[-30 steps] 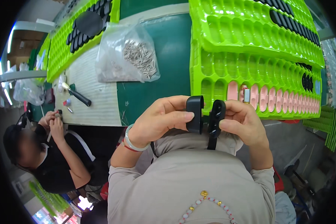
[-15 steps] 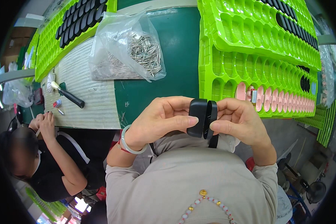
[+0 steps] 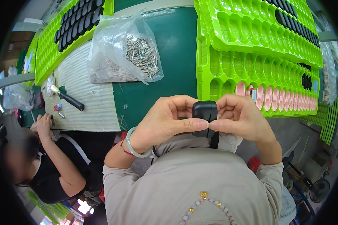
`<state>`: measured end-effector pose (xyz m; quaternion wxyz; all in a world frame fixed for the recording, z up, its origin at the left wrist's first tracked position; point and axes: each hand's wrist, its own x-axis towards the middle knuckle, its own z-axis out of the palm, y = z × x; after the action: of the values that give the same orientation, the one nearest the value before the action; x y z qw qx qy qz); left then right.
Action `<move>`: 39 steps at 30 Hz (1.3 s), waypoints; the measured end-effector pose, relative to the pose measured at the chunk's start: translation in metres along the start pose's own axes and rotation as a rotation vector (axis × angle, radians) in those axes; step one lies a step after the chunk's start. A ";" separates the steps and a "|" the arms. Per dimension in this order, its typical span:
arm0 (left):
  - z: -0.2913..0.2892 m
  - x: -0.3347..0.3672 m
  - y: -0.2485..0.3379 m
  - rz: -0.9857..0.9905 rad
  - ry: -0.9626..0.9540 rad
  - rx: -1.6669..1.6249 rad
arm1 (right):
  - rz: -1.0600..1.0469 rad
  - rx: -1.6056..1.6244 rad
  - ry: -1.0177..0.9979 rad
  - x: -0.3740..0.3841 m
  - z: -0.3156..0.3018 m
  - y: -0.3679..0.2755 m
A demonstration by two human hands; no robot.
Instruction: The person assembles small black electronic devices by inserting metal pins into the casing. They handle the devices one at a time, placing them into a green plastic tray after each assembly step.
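A small black lidded case, rounded and glossy, is held in front of my chest between both hands. My left hand grips its larger left part, thumb across the front and fingers behind. My right hand pinches the narrower right part, the lid, with the thumb at the seam. The two parts meet, leaving only a thin line between them. Whatever is inside the case is hidden. Right of my hands, a green tray holds a row of pink oval pieces and several black ones.
A clear plastic bag of thin metal pins lies on the green table. Another green tray at far left carries black pieces. A black-handled tool rests on the pale ribbed mat. At left sits a co-worker.
The gap between the case's two parts has closed as my hands brought them together. The co-worker's hands have shifted slightly at the table edge.
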<state>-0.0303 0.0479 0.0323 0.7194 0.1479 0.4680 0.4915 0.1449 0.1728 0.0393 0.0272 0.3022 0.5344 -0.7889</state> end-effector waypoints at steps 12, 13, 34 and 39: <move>0.000 0.008 0.007 -0.020 0.010 0.013 | 0.047 0.126 -0.043 0.006 -0.010 -0.008; 0.000 0.009 0.008 -0.027 0.022 0.015 | 0.046 0.121 -0.042 0.007 -0.012 -0.009; -0.009 0.017 -0.014 -0.002 -0.118 -0.343 | 0.123 0.194 -0.174 0.017 -0.025 -0.010; -0.013 0.020 -0.027 0.020 -0.242 -0.427 | 0.180 0.351 -0.258 0.022 -0.028 0.001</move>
<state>-0.0237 0.0488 -0.0029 0.7802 0.0552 0.2623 0.5652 0.1398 0.2023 0.0203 0.1125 0.2450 0.3520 -0.8963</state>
